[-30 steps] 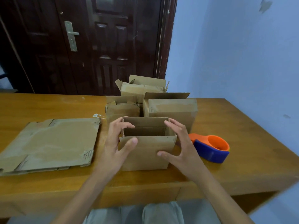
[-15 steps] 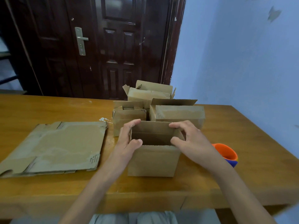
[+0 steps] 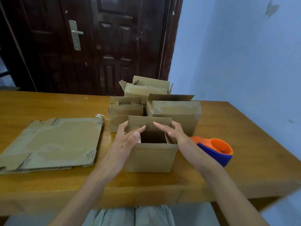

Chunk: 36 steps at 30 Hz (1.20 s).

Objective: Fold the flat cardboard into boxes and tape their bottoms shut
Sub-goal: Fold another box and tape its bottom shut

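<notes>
The open-topped cardboard box [image 3: 151, 156] stands upright at the near middle of the worktop [image 3: 244, 160], between the flat cardboard sheet [image 3: 53, 142] on its left and the orange-and-blue tape dispenser [image 3: 218, 150] just beside it on the right; three more folded boxes [image 3: 175, 113] crowd close behind it. The left hand [image 3: 128, 139] sits at the box's left upper edge, thumb over the rim and fingers stretched toward the far flap [image 3: 149, 122]; the right hand [image 3: 172, 132] mirrors it at the right edge, fingers straight and laid across the opening; neither grips the cardboard, both look relaxed and pressing or guiding.

The step appears to be tucking the short side flaps inward; to do it well, press both down evenly to the crease, keep the walls square, then bring the far flap and the near one over so their edges meet before reaching for the tape.

Whether the face now underneath is already taped cannot be seen; the side flaps are mostly covered by the hands; the roll of tape itself is hard to make out inside the dispenser; the sheet's left edge runs out of view.
</notes>
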Each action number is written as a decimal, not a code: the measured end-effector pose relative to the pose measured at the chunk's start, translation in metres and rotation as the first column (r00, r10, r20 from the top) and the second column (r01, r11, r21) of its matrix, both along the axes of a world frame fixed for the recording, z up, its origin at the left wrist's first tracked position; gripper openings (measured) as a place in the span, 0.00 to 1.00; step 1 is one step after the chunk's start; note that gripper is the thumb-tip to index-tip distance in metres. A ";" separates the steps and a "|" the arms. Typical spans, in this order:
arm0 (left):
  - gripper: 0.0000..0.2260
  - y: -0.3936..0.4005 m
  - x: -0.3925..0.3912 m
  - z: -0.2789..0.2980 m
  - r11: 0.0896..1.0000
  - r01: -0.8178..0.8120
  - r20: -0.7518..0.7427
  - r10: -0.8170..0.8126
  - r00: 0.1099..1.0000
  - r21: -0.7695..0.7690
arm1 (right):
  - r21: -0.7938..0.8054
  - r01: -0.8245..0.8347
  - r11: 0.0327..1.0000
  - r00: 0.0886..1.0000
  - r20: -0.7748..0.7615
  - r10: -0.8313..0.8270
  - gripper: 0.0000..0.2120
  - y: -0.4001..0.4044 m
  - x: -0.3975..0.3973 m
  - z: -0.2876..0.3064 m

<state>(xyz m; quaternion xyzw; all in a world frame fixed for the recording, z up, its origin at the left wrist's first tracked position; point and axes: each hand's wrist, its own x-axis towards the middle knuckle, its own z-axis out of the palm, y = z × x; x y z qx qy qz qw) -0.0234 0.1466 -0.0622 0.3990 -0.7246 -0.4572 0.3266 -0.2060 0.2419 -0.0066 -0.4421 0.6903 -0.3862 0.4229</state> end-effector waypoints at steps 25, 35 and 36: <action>0.41 0.012 0.002 -0.017 0.978 -0.007 -0.329 -0.064 0.942 -0.209 | -0.664 0.337 0.668 0.941 0.207 -0.269 0.44 -0.005 0.028 -0.078; 0.12 0.021 -0.011 -0.020 0.972 -0.168 -0.430 0.082 0.899 -0.166 | -0.684 0.407 0.605 0.900 0.190 -0.391 0.13 -0.004 0.031 -0.078; 0.10 0.020 -0.012 -0.021 0.975 -0.170 -0.449 0.090 0.889 -0.141 | -0.664 0.418 0.620 0.902 0.222 -0.370 0.14 -0.003 0.031 -0.078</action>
